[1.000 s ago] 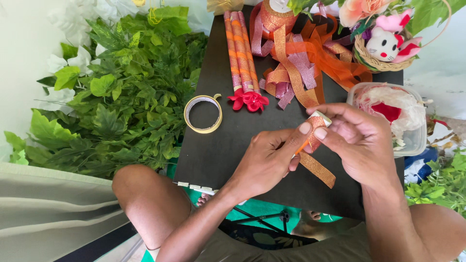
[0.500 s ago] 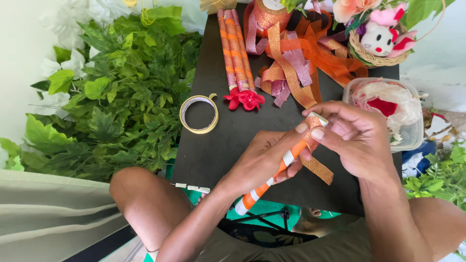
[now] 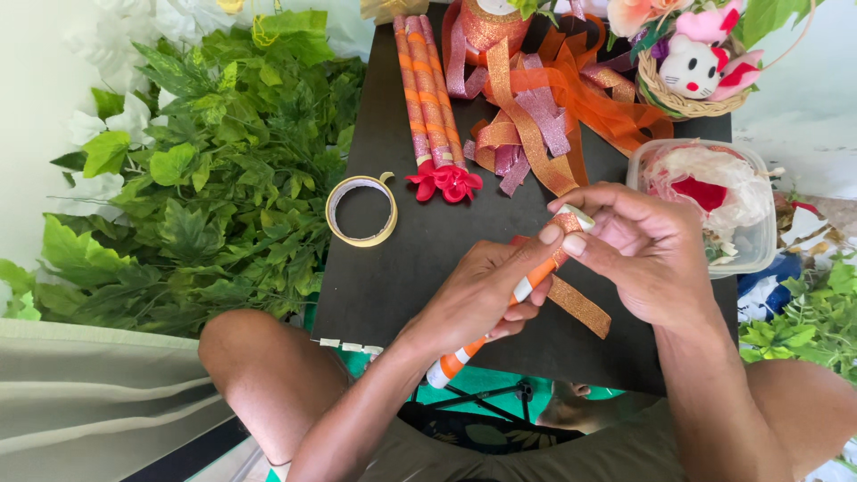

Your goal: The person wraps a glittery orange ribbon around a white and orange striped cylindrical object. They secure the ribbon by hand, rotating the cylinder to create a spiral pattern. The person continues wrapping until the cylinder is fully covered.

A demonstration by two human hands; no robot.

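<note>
Orange-white stick (image 3: pixel 500 312) in closed left hand (image 3: pixel 473 299)

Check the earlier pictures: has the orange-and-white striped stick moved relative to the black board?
Yes. The orange-and-white striped stick now pokes out below the left hand, toward the black board's near edge.

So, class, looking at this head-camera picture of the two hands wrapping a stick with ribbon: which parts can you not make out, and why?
- Middle of the orange-and-white stick, head view: covered by the left hand.
- Stick's top end: hidden under the right hand fingers.
- Toy basket: cut off by the top edge.
- Plastic tub contents: blurred behind its cloudy wall.
</note>
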